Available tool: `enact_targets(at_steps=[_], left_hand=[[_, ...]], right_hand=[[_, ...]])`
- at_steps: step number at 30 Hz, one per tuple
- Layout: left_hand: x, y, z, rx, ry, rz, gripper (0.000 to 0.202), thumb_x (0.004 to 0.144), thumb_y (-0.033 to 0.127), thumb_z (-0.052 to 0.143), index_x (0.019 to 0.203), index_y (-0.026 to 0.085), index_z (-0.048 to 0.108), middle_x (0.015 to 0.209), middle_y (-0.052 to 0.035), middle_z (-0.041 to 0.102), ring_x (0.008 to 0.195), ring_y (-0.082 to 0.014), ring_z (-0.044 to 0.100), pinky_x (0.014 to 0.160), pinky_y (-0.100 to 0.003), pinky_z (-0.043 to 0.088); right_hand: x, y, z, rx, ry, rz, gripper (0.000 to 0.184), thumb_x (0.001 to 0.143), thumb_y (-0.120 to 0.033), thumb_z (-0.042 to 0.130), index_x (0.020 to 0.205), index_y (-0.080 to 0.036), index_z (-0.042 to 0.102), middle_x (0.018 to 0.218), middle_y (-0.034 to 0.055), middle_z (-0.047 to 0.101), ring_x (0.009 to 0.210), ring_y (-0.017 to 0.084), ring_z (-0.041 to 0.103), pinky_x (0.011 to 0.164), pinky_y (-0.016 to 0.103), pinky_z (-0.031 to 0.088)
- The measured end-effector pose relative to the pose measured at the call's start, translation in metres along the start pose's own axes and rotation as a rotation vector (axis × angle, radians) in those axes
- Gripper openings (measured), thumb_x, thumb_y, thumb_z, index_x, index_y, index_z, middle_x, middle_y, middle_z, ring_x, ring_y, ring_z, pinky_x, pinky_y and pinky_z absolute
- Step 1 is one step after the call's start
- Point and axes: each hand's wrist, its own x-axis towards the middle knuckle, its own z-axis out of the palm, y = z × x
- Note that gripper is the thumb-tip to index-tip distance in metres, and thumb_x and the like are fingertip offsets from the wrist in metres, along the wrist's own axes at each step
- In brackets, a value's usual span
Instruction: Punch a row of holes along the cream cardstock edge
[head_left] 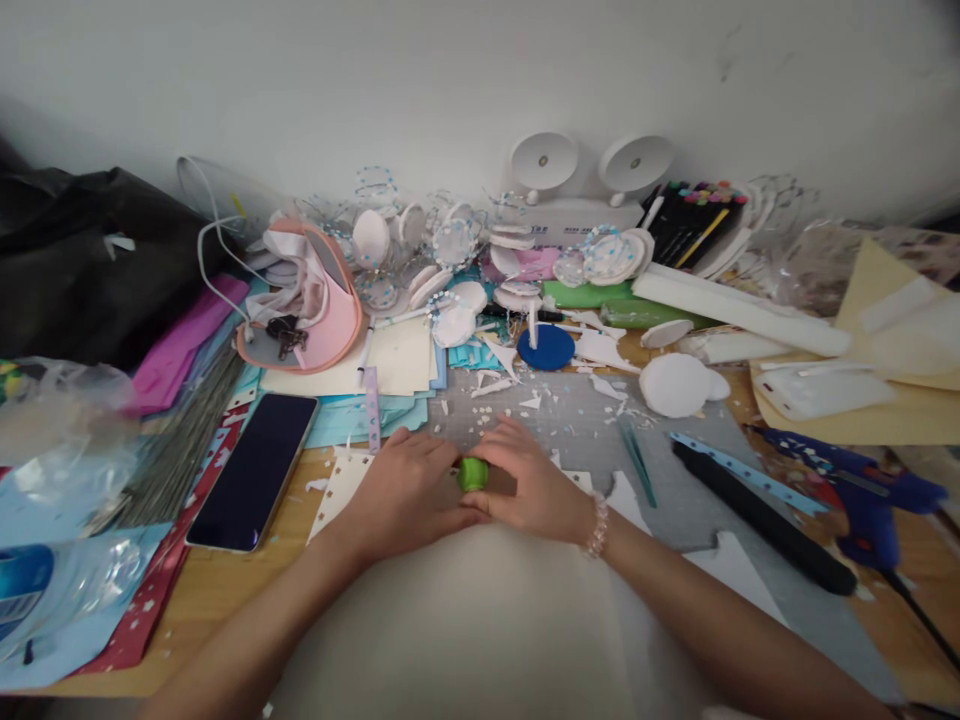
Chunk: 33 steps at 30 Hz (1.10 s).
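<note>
A small bright green paper punch (473, 474) is between my hands at the far edge of a large cream paper sheet (480, 620). My right hand (529, 480) is closed around the punch, its thumb and index finger on either side. My left hand (401, 490) lies over the sheet with bent fingers, gripping it close to the punch's left side; its fingertips are partly hidden. Cream strips with star-shaped holes (341, 487) show beyond my left wrist. The near part of the sheet comes down toward me.
Paper scraps cover the grey cutting mat (600, 430). Tweezers (637, 465), a black-handled tool (765, 520) and a blue glue gun (862, 480) lie right. A phone (253, 472) and plastic bottle (75, 585) lie left. White discs (675, 385) and a pink visor (337, 315) stand behind.
</note>
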Motion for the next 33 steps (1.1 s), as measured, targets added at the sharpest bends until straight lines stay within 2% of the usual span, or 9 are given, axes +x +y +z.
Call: enact_targets(at_steps=[9,17,20,23,27,31,33], left_hand=[[-0.001,-0.003,0.003,-0.038,-0.007,-0.013,0.046,0.072,0.058,0.060,0.095,0.017,0.057,0.089,-0.0077,0.066,0.087,-0.0263,0.061,0.078,-0.038,0.038],[-0.002,-0.004,0.002,-0.045,0.007,-0.014,0.048,0.073,0.058,0.059,0.102,0.020,0.055,0.091,-0.0052,0.066,0.088,-0.0252,0.061,0.078,-0.037,0.036],[-0.001,-0.005,0.003,-0.027,0.021,-0.025,0.038,0.079,0.052,0.056,0.099,0.020,0.055,0.091,-0.0051,0.066,0.087,-0.0244,0.061,0.078,-0.036,0.034],[-0.002,-0.007,0.004,-0.013,0.031,-0.011,0.029,0.085,0.046,0.051,0.097,0.020,0.056,0.090,-0.0047,0.066,0.087,-0.0232,0.060,0.077,-0.035,0.033],[-0.001,-0.008,0.004,0.006,0.021,0.032,0.022,0.090,0.038,0.046,0.092,0.020,0.058,0.085,-0.0029,0.064,0.083,-0.0204,0.059,0.072,-0.033,0.031],[0.000,-0.007,0.004,0.027,0.017,0.067,0.022,0.093,0.031,0.041,0.085,0.019,0.058,0.080,-0.0017,0.062,0.080,-0.0186,0.055,0.069,-0.032,0.029],[0.000,-0.007,0.004,0.028,0.022,0.074,0.022,0.093,0.030,0.041,0.083,0.018,0.057,0.080,-0.0014,0.062,0.079,-0.0182,0.054,0.070,-0.032,0.029]], right_hand=[[-0.002,0.003,0.002,-0.012,0.014,-0.009,0.033,0.069,-0.032,0.070,0.097,-0.019,0.059,0.093,0.0064,0.061,0.098,0.024,0.056,0.107,0.051,0.022],[-0.002,0.005,-0.005,0.042,0.073,0.016,0.030,0.067,-0.034,0.071,0.092,-0.021,0.059,0.087,0.0031,0.062,0.089,0.021,0.056,0.106,0.050,0.023],[-0.001,0.006,-0.011,0.107,0.143,0.086,0.026,0.072,-0.036,0.068,0.093,-0.021,0.061,0.087,0.0038,0.063,0.089,0.022,0.056,0.099,0.047,0.032],[0.000,0.008,-0.015,0.227,0.207,0.236,0.024,0.080,-0.040,0.059,0.093,-0.020,0.063,0.091,0.0060,0.065,0.092,0.023,0.057,0.089,0.041,0.041],[0.000,0.013,-0.012,0.434,0.237,0.325,0.030,0.088,-0.043,0.048,0.098,-0.020,0.065,0.101,0.0067,0.065,0.099,0.022,0.058,0.092,0.038,0.041],[0.001,0.015,-0.011,0.570,0.290,0.343,0.034,0.088,-0.044,0.049,0.113,-0.024,0.060,0.116,0.0053,0.062,0.110,0.022,0.055,0.096,0.037,0.039],[0.002,0.015,-0.014,0.592,0.318,0.358,0.035,0.088,-0.045,0.048,0.114,-0.025,0.060,0.117,0.0041,0.062,0.111,0.022,0.054,0.096,0.038,0.039]])
